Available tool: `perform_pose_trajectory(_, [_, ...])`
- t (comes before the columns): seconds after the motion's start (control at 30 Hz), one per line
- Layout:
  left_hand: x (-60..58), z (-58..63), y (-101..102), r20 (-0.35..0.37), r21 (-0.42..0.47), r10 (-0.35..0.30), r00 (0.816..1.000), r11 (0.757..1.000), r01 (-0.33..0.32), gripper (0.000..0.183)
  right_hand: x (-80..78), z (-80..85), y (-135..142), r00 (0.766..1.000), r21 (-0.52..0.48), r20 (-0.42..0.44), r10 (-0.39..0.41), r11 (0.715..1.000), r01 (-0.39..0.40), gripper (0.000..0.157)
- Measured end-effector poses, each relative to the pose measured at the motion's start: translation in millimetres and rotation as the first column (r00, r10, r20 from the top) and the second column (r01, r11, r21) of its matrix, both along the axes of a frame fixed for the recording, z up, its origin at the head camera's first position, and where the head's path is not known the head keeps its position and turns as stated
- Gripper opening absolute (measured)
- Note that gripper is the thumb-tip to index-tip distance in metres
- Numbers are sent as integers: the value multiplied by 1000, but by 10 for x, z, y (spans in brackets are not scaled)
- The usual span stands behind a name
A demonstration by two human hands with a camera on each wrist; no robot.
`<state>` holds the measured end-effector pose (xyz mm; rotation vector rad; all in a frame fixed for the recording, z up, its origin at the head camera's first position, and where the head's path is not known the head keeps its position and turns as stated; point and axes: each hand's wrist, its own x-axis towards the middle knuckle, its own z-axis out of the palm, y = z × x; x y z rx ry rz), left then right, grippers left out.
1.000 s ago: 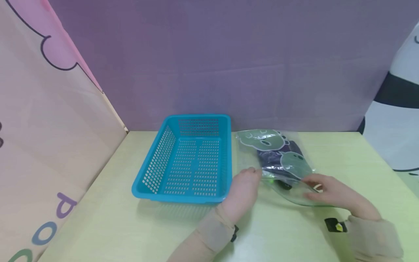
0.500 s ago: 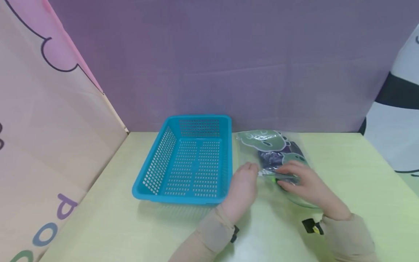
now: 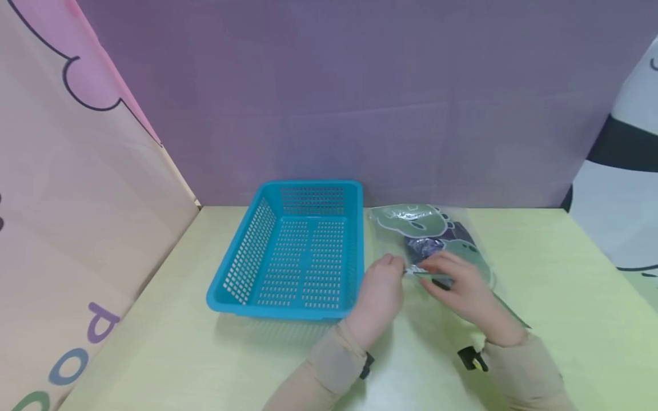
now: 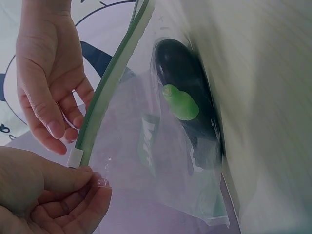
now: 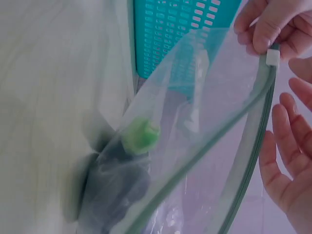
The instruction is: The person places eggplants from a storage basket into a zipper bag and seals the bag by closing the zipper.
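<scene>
My left hand (image 3: 377, 294) pinches the corner of a clear slider zip bag (image 3: 385, 245), right beside its white slider (image 4: 75, 158). The zip strip (image 5: 251, 161) is green, and the bag's mouth stands apart in the right wrist view. My right hand (image 3: 460, 285) is around the strip near the slider, its fingers loosely bent and apart from it in both wrist views. Inside the bag lie a glossy black elongated thing (image 4: 183, 73) and a small bright green lump (image 4: 180, 103). Green cartoon shapes (image 3: 411, 220) show on the bag's far part.
A blue plastic basket (image 3: 288, 313) with perforated walls stands just left of the bag, close to my left hand. A purple cloth (image 3: 329, 103) hangs behind the pale table (image 3: 169, 348), with printed cloths at both sides.
My right hand has moved left along the bag's mouth, from its right end to near the slider by my left hand. My left hand keeps its pinch in nearly the same place.
</scene>
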<state>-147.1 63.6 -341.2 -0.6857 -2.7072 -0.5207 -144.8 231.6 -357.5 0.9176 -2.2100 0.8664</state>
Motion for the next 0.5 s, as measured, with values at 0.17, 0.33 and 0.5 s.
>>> perform_pose_trajectory(0.17, [-6, -1, 0, -4, 13, 0, 1000, 1000, 0, 18, 30, -14, -45, 994, 44, 49, -95, 995, 93, 31])
perform_pose_trajectory(0.33, [-13, -20, 8, -1, 13, -2, 1000, 1000, 2, 16, 49, -41, -92, 984, 54, 59, -167, 985, 164, 29])
perform_pose_trajectory(0.5, [-14, -30, 17, -9, 11, -4, 1000, 1000, 4, 15, 52, -61, -103, 976, 40, 62, -208, 978, 205, 26])
